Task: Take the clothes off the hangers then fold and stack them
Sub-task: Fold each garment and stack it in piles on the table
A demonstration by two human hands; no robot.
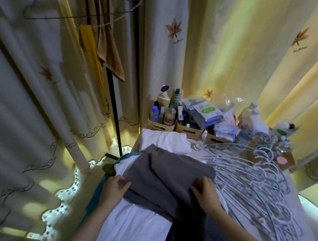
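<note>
A grey garment [166, 173] lies partly folded on top of white cloth [133, 221] on the table. My left hand [114, 188] grips its left edge with the thumb on top. My right hand [205, 193] pinches a fold on its right side. A folded white garment [166, 140] sits just beyond the grey one. A heap of pale blue wire hangers [248, 180] lies to the right, bare of clothes. Teal cloth [96, 196] hangs off the table's left edge.
Beige bins [160, 126] of bottles and packets line the table's far end. A dark pole [114, 107] stands at the left with a brown towel [111, 53] and a yellow cloth [93, 55] hanging. Curtains close in all around.
</note>
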